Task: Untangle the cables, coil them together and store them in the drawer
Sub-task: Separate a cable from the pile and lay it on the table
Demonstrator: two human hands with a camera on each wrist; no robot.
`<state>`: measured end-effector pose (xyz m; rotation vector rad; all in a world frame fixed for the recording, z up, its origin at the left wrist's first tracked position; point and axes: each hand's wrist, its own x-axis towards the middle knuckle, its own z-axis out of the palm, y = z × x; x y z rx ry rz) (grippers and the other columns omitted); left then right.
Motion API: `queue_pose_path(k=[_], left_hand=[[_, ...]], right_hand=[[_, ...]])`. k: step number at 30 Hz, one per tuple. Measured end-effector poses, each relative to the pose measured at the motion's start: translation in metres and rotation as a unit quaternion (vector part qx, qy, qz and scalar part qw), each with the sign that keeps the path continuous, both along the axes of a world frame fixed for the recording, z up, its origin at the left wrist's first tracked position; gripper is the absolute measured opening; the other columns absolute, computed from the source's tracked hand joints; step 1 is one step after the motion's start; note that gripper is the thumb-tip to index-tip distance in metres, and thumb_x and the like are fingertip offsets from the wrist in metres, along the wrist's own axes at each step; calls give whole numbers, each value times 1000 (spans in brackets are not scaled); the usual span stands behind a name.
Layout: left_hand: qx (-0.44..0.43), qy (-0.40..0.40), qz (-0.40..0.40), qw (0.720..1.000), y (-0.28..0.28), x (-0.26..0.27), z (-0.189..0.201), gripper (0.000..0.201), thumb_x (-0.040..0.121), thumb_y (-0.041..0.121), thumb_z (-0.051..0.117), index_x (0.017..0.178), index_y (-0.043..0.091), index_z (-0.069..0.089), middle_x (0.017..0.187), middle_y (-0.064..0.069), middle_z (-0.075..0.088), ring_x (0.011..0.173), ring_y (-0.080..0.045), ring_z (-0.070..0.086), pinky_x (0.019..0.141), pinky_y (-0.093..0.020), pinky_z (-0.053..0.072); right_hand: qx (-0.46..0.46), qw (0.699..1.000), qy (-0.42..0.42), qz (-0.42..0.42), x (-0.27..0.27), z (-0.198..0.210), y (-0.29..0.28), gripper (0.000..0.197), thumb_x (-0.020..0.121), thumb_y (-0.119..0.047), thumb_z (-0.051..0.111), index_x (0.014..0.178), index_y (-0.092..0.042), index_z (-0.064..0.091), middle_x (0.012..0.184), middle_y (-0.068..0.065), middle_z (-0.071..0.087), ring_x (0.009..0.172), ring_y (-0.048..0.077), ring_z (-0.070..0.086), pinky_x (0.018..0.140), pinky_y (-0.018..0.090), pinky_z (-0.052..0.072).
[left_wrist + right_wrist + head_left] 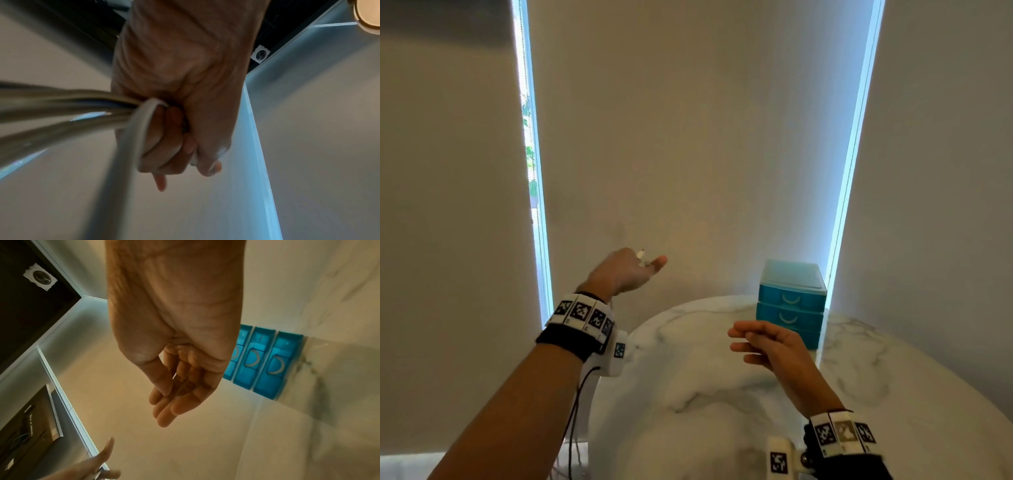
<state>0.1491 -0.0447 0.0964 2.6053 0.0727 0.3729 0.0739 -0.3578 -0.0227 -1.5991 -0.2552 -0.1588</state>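
Note:
My left hand [631,270] is raised off the table's left side, in front of the wall. It grips a bundle of pale cables [141,128]: one strand loops around the curled fingers [164,146] and the rest stream away blurred to the left. A white connector tip [640,254] sticks up out of the fist. My right hand [758,346] hovers over the marble table [688,394] with straight, relaxed fingers [170,402] and holds nothing. Just behind it stands the blue three-drawer unit [791,301], all three drawers [265,363] closed.
The round table's left edge [599,394] lies below my left wrist. Pale blinds fill the background, with bright window gaps at left [536,205] and right [849,171]. Thin black wires [575,428] hang from my left wristband.

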Motion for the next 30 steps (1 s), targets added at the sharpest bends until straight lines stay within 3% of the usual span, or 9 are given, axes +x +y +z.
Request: queue_pose_path(k=[2,5,10,15,18,21,25,28,30], left_hand=[[3,15,-52,999,-25,2,-2,84,90,85,49,99,6,74,72,-6,67,59,-23,62,53,-27,44],[-88,15,-167,982,-67,2,-7,73,93,80,53,90,12,78,65,-1,64,44,-11,49,45,-23,41],[-26,87,-279,956,-132,-2,-23,71,97,79,44,97,12,69,82,-4,68,61,-14,55,56,-26,50],[-55,98,-348,931,-181,-14,-30,49,102,73,43,97,29,65,87,2,67,71,-12,59,65,-26,53],[-204,123,-409,881,-189,-15,-35,66,101,73,46,115,13,69,80,2,59,66,-10,50,62,-24,47],[-307,177,-458,815,-204,-21,-35,55,103,65,50,111,12,62,72,5,48,61,-9,42,60,-23,41],[-225,179,-457,841,-234,-26,-44,74,100,66,52,133,0,55,78,-2,56,70,-14,51,71,-29,52],[-161,158,-455,862,-240,-23,-47,95,89,79,49,134,-4,56,88,-11,63,80,-21,60,83,-35,58],[-183,155,-455,858,-239,-17,-49,88,92,76,51,134,-1,58,89,-9,64,83,-20,62,87,-37,58]], right_hand=[[5,1000,5,1,0,-4,-1,26,110,-7,53,121,-11,76,115,3,82,105,26,79,90,38,63],[28,1000,2,4,1,-11,-2,24,109,-8,55,124,-11,74,115,3,82,106,25,78,88,35,64],[59,998,32,19,8,-26,-5,39,98,1,69,133,-16,68,125,-4,79,124,19,71,101,35,60],[93,987,75,106,2,-31,7,46,96,-15,75,140,-12,63,134,0,76,135,18,64,123,45,43],[124,981,86,123,-3,-29,11,40,98,-28,72,133,-9,68,131,4,77,133,19,66,123,45,42],[109,983,62,133,-1,-32,14,48,91,-36,82,131,-11,72,132,7,76,131,27,66,123,52,42],[195,966,89,141,-6,-31,16,13,93,-4,72,96,-10,83,102,17,78,96,27,76,101,41,55],[271,940,137,157,-9,-32,3,17,91,0,63,87,-8,78,79,13,60,69,20,57,75,32,52],[325,922,134,163,-9,-32,-8,13,91,-7,53,87,-5,65,61,6,43,53,18,43,62,32,47]])
